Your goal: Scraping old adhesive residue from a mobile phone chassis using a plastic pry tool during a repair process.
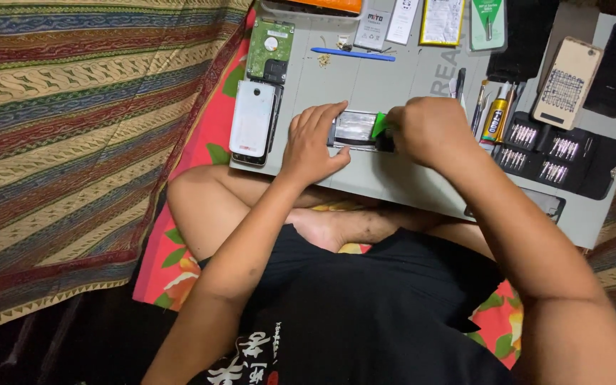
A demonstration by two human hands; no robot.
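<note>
An opened phone, silvery inside, lies on the grey work mat between both hands. The left hand rests flat on its left end, fingers spread. The right hand is closed around a green tool at the phone's right end. A white phone lies left of the opened phone, a screwdriver-bit set to its right.

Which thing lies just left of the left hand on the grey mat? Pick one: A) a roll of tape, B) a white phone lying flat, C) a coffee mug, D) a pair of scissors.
B: a white phone lies flat on the grey mat, just left of the left hand, with a bare hard drive above it.
</note>
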